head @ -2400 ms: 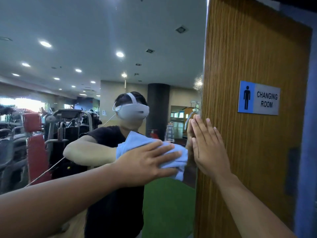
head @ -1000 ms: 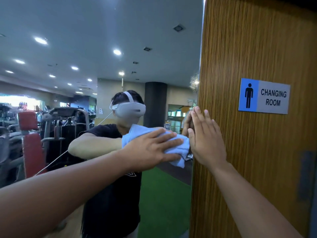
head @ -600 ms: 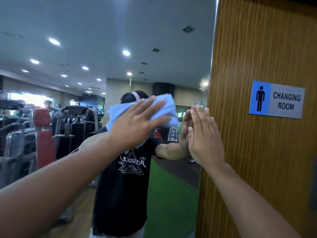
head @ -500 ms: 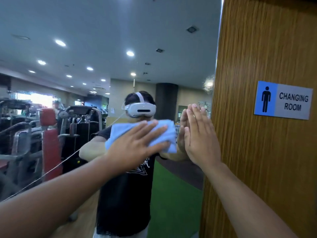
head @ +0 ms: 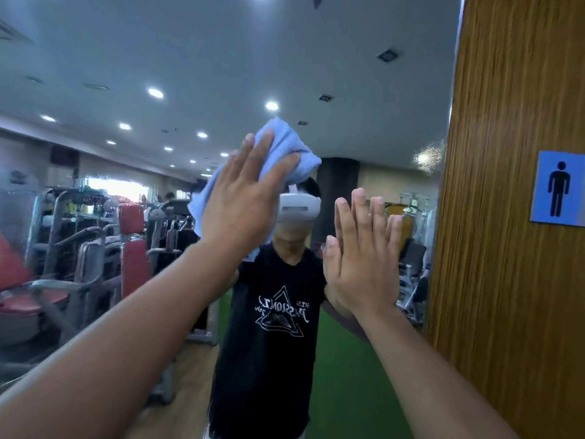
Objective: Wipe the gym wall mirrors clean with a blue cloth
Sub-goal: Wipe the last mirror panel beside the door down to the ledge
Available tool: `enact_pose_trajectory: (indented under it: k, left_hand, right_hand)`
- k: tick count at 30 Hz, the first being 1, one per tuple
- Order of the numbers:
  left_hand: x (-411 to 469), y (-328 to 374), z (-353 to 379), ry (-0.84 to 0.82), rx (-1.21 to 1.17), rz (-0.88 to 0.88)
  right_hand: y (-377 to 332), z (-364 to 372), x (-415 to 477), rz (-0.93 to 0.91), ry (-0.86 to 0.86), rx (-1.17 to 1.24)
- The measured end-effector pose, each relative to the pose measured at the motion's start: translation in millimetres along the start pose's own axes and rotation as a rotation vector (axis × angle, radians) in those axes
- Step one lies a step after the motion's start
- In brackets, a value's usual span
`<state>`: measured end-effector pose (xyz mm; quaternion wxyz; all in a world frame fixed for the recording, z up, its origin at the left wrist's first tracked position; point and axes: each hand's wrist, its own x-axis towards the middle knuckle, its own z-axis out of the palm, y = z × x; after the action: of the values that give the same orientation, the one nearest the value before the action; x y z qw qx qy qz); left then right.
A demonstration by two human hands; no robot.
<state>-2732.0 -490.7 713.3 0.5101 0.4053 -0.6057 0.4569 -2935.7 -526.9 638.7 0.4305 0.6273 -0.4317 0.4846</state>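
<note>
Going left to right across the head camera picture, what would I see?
Reflected red gym machines → left hand pressing the blue cloth → right hand, flat and open → wooden panel → blue sign with a man figure.

Even indoor light from ceiling spots [head: 155, 93], glare speck on mirror [head: 425, 158], slight motion blur, wide-angle bowing at edges

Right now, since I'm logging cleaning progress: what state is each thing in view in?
blue cloth: bunched, pressed against the mirror under the left hand.
left hand: fingers straight, pressing the cloth high on the glass.
right hand: flat on the mirror, holding nothing.
mirror: upright, speckled patch near its right edge.
wooden panel: right of the mirror, carries the sign.
sign: mounted flat, cut off by the picture's edge.
</note>
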Motion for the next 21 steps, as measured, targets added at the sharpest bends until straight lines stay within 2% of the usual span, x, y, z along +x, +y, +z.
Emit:
enact_pose_trajectory:
  k: [5,8,10,14,16,19,21]
  left_hand:
    - [-86.4,10.9,3.7,-0.079,-0.008,0.162]
    - [-122.9,-13.7,-11.2,-0.139,0.031,0.223]
    - [-119.0,-39.8,-24.1,-0.135,0.062,0.152]
    - [-66.2,-64.0,-40.7,-0.087,-0.017,-0.24]
    - [-35.8,-51.9,-37.0,-0.017,-0.034,-0.339]
    - [-10.0,-15.4,-18.3,0.019,-0.015,-0.332]
    - [-14.4,7.1,-3.3,0.034,0.015,-0.206]
  right_hand:
    - [2.6,-0.2,0.3,0.006,-0.009,0.02]
    - [3.5,-0.1,0.0,0.002,0.002,0.028]
    - [3.9,-0.4,-1.0,-0.004,0.01,0.037]
    - [1.7,-2.1,-1.0,0.004,0.012,0.029]
    - [1.0,-1.1,-1.4,0.002,0.014,0.018]
    - [1.2,-0.2,-1.9,-0.005,0.021,0.02]
    - [1.9,-0.3,-1.3,-0.003,0.041,0.028]
